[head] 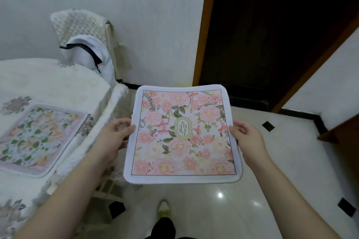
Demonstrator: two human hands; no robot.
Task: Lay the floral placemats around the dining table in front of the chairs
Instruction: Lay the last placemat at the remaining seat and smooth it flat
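Note:
I hold a pink floral placemat (182, 136) flat in the air over the floor, right of the table. My left hand (116, 132) pinches its left edge and my right hand (246, 137) grips its right edge. An oval "GARDEN" emblem sits at its middle. A second floral placemat (38, 137), with green leaves and a lilac border, lies flat on the dining table (58, 83) at the left, near the table's edge. The table wears a white cloth with grey flower prints.
A chair (81, 31) with a quilted white cover and a white garment (91, 58) draped on it stands behind the table by the wall. Another covered chair (116, 101) sits tucked between table and held mat. A dark doorway (272, 35) opens ahead. My foot (164, 209) stands on glossy tiles.

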